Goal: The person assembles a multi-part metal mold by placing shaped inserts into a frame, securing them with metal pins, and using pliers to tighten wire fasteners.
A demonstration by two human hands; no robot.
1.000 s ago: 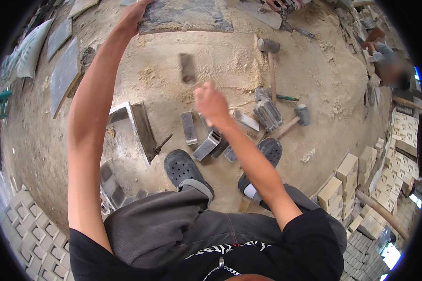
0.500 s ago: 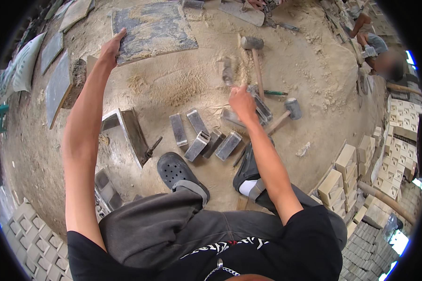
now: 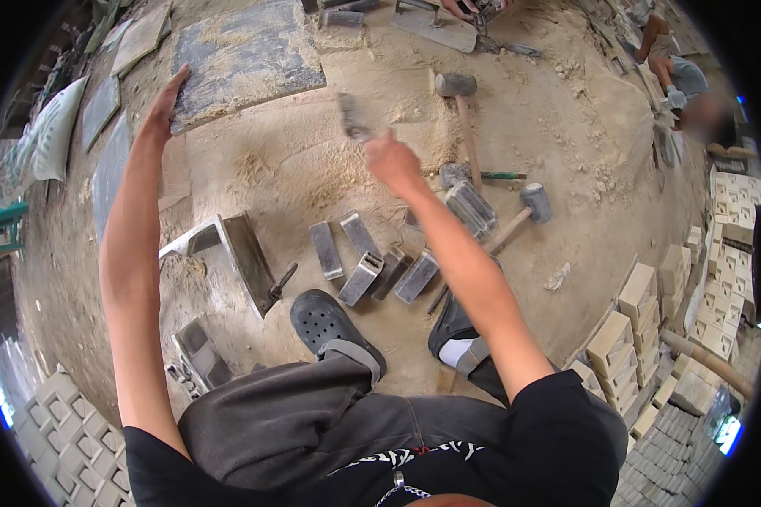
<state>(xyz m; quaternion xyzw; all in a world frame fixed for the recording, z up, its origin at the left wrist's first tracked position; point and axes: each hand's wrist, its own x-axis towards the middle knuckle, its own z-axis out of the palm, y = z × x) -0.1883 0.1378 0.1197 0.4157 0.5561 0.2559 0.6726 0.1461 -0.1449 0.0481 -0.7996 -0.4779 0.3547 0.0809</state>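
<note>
My right grip [image 3: 391, 162] is curled firmly around the handle end of a small flat-bladed tool [image 3: 354, 117], whose blurred blade points toward 11 o'clock. Whether that blade touches the sandy ground [image 3: 558, 325] beneath it, I cannot tell. My left grip [image 3: 167, 106], between 9 and 10 o'clock from my right, has its fingers stretched out straight along the near left corner of a broad grey slab [image 3: 249, 63], laid against the edge and not wrapped round anything. The slab, dusted with pale sand, sits at 10 o'clock from my right grip.

Counting from that same grip, loose sand [image 3: 287, 173] lies near at 9 o'clock. A mallet [image 3: 457, 84] has its head at 1 o'clock, and another mallet [image 3: 535, 203] has its head between 3 and 4. Closer in at 4 o'clock is a chunky metal piece [image 3: 472, 209], and at 6 I have a group of short rectangular metal blocks [image 3: 360, 280]. An upright-sided metal frame [image 3: 252, 253] stands at 8, with my left clog [image 3: 320, 323] at 7.

Farther off, a wide trowel [image 3: 440, 32] lies between 12 and 1, near another person's hand [image 3: 458, 8]. Stacked beige blocks [image 3: 613, 348] rise well away at 4 o'clock, and a pale sack [image 3: 57, 135] leans far out at 9
</note>
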